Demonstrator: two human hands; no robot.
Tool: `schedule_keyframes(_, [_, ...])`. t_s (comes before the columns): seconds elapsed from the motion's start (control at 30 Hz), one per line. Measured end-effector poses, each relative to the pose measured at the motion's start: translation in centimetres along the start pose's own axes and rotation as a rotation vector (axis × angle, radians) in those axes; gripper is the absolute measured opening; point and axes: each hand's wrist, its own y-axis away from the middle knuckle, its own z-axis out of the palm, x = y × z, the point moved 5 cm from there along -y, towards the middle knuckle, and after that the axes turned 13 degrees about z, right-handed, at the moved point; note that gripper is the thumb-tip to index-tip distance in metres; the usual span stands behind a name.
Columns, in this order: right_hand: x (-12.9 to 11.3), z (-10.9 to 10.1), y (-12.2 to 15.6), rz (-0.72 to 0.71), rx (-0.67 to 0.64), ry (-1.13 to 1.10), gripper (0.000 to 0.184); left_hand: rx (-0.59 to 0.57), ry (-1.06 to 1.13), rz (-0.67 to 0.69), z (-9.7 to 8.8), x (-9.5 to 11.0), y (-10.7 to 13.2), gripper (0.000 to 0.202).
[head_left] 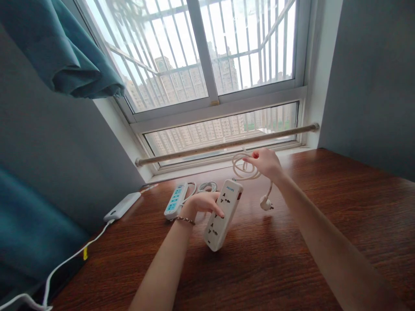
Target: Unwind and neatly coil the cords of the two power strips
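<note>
Long white plastic power strip (227,211) held aslant near the centre of the frame.
The left hand (205,202) has its grip clamped on the strip's middle; the long axis slants from lower left to upper right, cord end pointing up the frame, socket face towards the camera. Right of centre, the right hand (265,162) pinches the looped white cord (237,172), its white round-bodied plug (265,203) dangling over the brown wood-grain table (292,268).

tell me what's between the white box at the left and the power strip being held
In the head view, the blue-socketed strip lies between them, then the left hand, which grips the held strip.
</note>
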Motion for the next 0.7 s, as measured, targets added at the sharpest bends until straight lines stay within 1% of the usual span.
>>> schedule_keyframes(0.07, [-0.5,0.6,0.3,-0.028,-0.013,0.025,0.039,0.024,0.012,0.005,-0.5,-0.5,0.2,0.057])
schedule_keyframes(0.13, [-0.9,1.1,0.6,-0.054,-0.017,0.054,0.037,0.058,0.016,0.015,-0.8,-0.7,0.2,0.058])
schedule_keyframes(0.2, [-1.2,1.4,0.8,-0.081,-0.008,0.077,0.037,0.103,0.010,0.044,-0.9,-0.1,0.2,0.060])
schedule_keyframes(0.27, [-1.4,1.8,1.1,-0.102,0.003,0.092,0.036,0.177,-0.024,0.096,-0.9,1.0,-0.1,0.060])
schedule_keyframes(0.3, [-1.6,2.0,1.2,-0.113,0.000,0.099,0.036,0.237,-0.054,0.128,-1.0,1.6,-0.2,0.060])
schedule_keyframes(0.37, [-1.9,2.5,1.6,-0.136,-0.023,0.111,0.034,0.406,-0.139,0.194,-1.4,3.0,-0.4,0.064])
schedule_keyframes(0.43, [-2.4,3.0,2.1,-0.169,-0.061,0.123,0.033,0.600,-0.233,0.263,-1.8,4.2,-0.5,0.078])
schedule_keyframes(0.5, [-2.9,3.6,2.7,-0.217,-0.097,0.126,0.032,0.744,-0.402,0.368,-2.0,5.5,-0.3,0.089])
schedule_keyframes(0.53, [-3.3,3.9,3.1,-0.247,-0.114,0.124,0.032,0.783,-0.532,0.423,-2.0,6.1,-0.2,0.089])
schedule_keyframes(0.6, [-3.9,4.6,3.7,-0.318,-0.153,0.113,0.030,0.807,-0.819,0.501,-1.5,7.0,0.0,0.079])
schedule_keyframes(0.63, [-4.2,4.8,4.1,-0.355,-0.174,0.109,0.029,0.800,-0.934,0.512,-1.4,7.2,0.0,0.070])
schedule_keyframes(0.7, [-4.5,5.3,4.5,-0.407,-0.206,0.113,0.027,0.783,-1.055,0.481,-1.3,7.3,0.1,0.045])
